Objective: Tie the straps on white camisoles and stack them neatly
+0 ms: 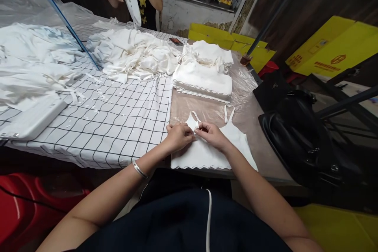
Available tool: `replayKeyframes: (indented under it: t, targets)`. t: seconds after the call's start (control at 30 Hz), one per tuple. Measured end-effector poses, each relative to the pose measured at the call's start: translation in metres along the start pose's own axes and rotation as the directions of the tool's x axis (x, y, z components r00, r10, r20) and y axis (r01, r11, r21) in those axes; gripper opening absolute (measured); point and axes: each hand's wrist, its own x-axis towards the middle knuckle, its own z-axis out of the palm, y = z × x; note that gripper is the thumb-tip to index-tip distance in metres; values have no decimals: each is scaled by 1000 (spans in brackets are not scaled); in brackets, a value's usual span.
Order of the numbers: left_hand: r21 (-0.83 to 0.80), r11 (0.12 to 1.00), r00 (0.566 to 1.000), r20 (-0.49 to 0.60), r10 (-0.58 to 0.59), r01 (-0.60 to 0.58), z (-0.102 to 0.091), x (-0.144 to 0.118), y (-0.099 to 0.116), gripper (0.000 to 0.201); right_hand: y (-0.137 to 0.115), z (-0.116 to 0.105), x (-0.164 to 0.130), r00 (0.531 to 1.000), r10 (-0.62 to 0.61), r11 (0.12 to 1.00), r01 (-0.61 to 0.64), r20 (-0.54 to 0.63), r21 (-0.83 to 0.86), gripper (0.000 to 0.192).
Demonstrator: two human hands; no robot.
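Camisole (206, 155), top edge between fingers (203, 130)

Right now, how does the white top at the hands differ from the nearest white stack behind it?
The top is one garment spread flat; the stack is many layers piled up.
The left hand and right hand are on the top; neither touches the stack.
The top lies nearer the camera, the stack farther back.
Shared: both white, wavy-edged.

White camisole (213, 154), black-gridded white tablecloth (124, 114)
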Motion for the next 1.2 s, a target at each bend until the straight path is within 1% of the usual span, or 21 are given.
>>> replayKeyframes:
  t: [0.07,0.2,0.27,0.43,0.63,0.83,1.03,1.1,1.13,1.2]
  targets:
    - [-5,1000,1000,5,-9,9,-1,0,1,21,0,0,0,1000,8,1000,-8,27,5,30]
    - [-45,999,1000,9,-30,30,-1,0,2,16,-2,-1,1,995,29,995,-37,96,88,33]
    - [-58,998,999,7,-35,36,-1,0,1,15,-1,-2,2,993,40,994,-51,112,98,33]
    - [-79,997,1000,-1,-22,22,1,0,-1,16,2,-2,5,994,47,998,-51,98,44,33]
    - [-86,996,1000,-13,-28,27,1,1,-2,14,3,1,7,997,26,999,-28,72,36,33]
    - [-112,993,999,-33,-31,27,2,0,-2,15,2,2,4,999,5,998,-2,48,-60,31]
    - [-131,991,999,-46,-22,16,2,0,-3,14,4,-6,1,999,-29,987,34,32,-159,25]
    - [-114,993,999,-45,-19,14,2,0,-2,14,4,-7,0,999,-30,978,33,15,-206,22]
    - [-80,997,999,-49,-10,6,2,-1,-1,14,3,-7,0,1000,-28,974,27,1,-224,20]
    - [63,997,992,-113,47,-40,5,-7,0,12,0,-4,-1,999,-20,979,14,-29,-202,15]
